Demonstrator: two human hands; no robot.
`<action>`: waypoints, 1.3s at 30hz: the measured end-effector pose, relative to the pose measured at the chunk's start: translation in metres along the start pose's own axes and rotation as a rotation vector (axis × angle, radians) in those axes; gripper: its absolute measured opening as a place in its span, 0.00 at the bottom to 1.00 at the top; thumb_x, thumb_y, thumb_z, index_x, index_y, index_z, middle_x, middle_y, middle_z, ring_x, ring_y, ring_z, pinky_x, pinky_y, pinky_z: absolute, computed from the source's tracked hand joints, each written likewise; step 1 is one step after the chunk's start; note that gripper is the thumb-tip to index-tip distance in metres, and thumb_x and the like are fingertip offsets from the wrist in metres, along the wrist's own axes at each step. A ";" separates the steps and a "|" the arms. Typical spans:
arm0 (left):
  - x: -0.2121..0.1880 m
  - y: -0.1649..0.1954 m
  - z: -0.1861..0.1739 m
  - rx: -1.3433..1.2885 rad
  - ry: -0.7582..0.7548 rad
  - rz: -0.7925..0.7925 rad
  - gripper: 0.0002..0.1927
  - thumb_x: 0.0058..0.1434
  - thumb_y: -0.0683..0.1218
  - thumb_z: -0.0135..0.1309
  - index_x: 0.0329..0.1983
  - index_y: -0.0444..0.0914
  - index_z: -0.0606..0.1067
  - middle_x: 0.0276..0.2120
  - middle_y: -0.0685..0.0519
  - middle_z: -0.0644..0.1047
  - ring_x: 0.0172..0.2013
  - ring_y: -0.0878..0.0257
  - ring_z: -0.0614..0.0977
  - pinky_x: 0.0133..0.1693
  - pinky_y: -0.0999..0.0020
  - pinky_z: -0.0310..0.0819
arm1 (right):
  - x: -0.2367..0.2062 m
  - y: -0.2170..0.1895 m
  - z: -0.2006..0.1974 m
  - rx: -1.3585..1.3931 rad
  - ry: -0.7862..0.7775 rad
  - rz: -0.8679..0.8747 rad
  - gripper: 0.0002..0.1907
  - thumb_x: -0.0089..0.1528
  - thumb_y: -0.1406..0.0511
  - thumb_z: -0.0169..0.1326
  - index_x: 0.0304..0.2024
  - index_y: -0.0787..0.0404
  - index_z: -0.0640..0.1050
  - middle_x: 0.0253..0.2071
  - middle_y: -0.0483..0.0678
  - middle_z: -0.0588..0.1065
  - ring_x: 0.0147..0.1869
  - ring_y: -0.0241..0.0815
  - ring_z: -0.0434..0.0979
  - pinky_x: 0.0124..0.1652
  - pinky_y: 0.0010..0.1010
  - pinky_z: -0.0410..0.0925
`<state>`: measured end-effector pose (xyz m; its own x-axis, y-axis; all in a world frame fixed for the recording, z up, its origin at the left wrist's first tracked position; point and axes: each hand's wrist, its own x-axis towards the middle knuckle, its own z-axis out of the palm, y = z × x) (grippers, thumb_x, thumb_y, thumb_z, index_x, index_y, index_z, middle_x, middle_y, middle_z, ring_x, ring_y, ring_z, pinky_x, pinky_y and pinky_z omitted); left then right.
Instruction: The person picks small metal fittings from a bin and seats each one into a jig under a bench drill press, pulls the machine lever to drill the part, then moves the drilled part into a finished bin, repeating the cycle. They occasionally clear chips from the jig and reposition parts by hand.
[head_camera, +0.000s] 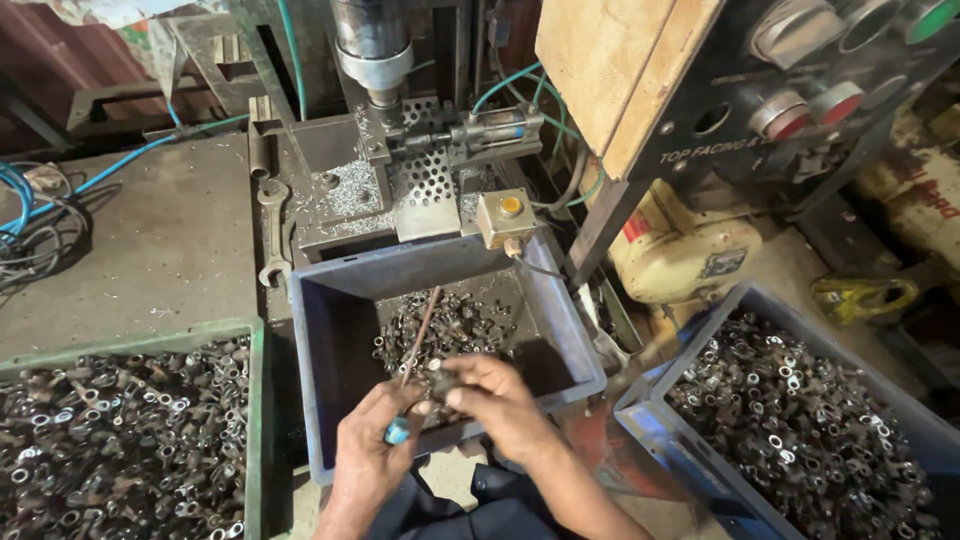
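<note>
Both hands meet over the near edge of the blue bin (560, 330), the left hand (375, 445) closed round a blue-handled rod (415, 345), the right hand (495, 400) pinching a small metal part (440, 372), so droppings land inside

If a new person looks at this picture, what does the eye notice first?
Probably the two hands, left hand and right hand, meeting over the blue crate at centre and gripping a small dark metal part. Heaps of similar parts fill the green tray at left and another blue crate at right.
</note>
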<state>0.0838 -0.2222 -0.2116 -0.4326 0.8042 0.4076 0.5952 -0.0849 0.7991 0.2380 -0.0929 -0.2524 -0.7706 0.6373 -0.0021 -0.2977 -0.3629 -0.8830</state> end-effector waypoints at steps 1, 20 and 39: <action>0.000 -0.003 -0.005 0.039 0.005 0.002 0.10 0.56 0.41 0.62 0.42 0.39 0.79 0.42 0.48 0.83 0.38 0.55 0.87 0.38 0.68 0.82 | -0.001 -0.004 -0.008 -0.103 0.079 0.003 0.19 0.63 0.73 0.57 0.57 0.68 0.75 0.45 0.50 0.81 0.45 0.39 0.81 0.44 0.29 0.73; -0.005 -0.051 -0.034 0.241 0.115 -0.149 0.09 0.59 0.43 0.59 0.43 0.39 0.79 0.42 0.48 0.82 0.39 0.47 0.85 0.38 0.61 0.80 | 0.004 -0.069 -0.102 -1.102 0.713 -0.500 0.15 0.62 0.70 0.59 0.52 0.64 0.78 0.42 0.50 0.82 0.40 0.36 0.82 0.41 0.27 0.73; -0.001 -0.042 -0.036 0.299 0.098 -0.129 0.10 0.58 0.43 0.58 0.44 0.40 0.80 0.40 0.48 0.82 0.39 0.47 0.84 0.39 0.59 0.79 | 0.011 -0.085 -0.089 -1.415 0.744 -0.717 0.13 0.62 0.70 0.58 0.50 0.62 0.79 0.44 0.55 0.79 0.47 0.53 0.81 0.46 0.40 0.73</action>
<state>0.0344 -0.2405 -0.2299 -0.5718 0.7354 0.3635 0.6970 0.2019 0.6880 0.3048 0.0059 -0.2190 -0.1985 0.6872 0.6988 0.5549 0.6665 -0.4979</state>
